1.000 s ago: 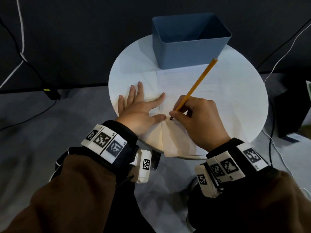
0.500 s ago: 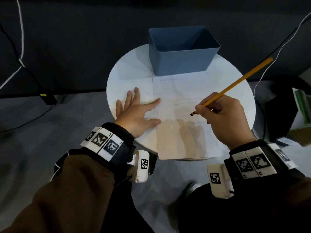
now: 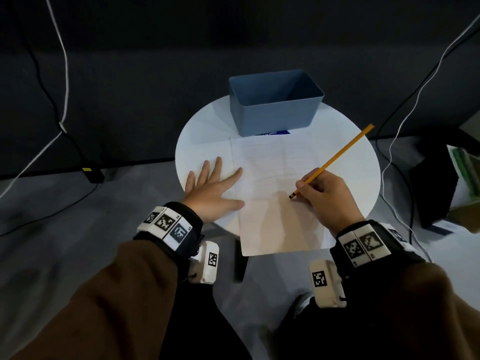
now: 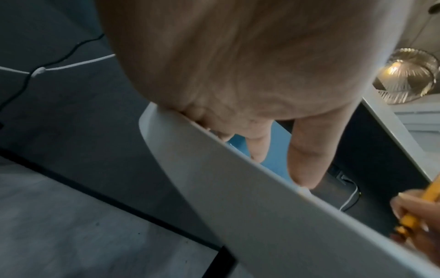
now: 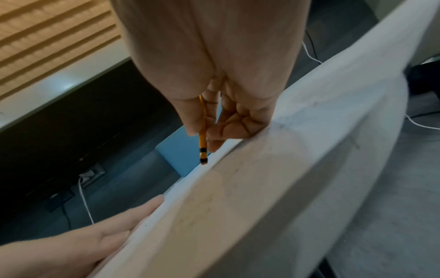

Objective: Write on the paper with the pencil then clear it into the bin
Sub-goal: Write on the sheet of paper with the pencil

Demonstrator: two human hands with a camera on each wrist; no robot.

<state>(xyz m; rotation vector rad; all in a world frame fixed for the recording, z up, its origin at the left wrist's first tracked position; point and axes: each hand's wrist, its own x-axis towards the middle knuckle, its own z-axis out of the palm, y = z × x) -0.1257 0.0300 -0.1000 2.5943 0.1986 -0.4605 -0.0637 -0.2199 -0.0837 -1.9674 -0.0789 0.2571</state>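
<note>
Compared with half a second ago, the right hand (image 3: 328, 201) is seen lower and nearer the right edge of the paper (image 3: 270, 178); the pencil (image 3: 335, 159) is gripped between thumb and curled fingers as before, but its dark end now points down at the sheet (whether it touches the paper cannot be told) and the shaft slants up toward the far right edge of the table (image 3: 202, 141). A second ago the same hand was held close to the left hand at the sheet's left side. The left hand (image 3: 213, 188) is found where it was, laid flat with fingers spread straight, the thumb and forefinger pressed on the paper's left edge and the other fingers on the bare tabletop. The blue bin (image 3: 275, 107) is kept at the far edge of the table, just beyond the top of the sheet, with a dark blue label showing under its near wall.

The sheet is laid across the middle of the round white table, its near end overhanging the near edge. Grey floor is seen around the table and a dark wall behind it. White and black cables (image 3: 62, 74) are hung at the far left and right. In the right wrist view, slatted blinds (image 5: 54, 43) are visible.
</note>
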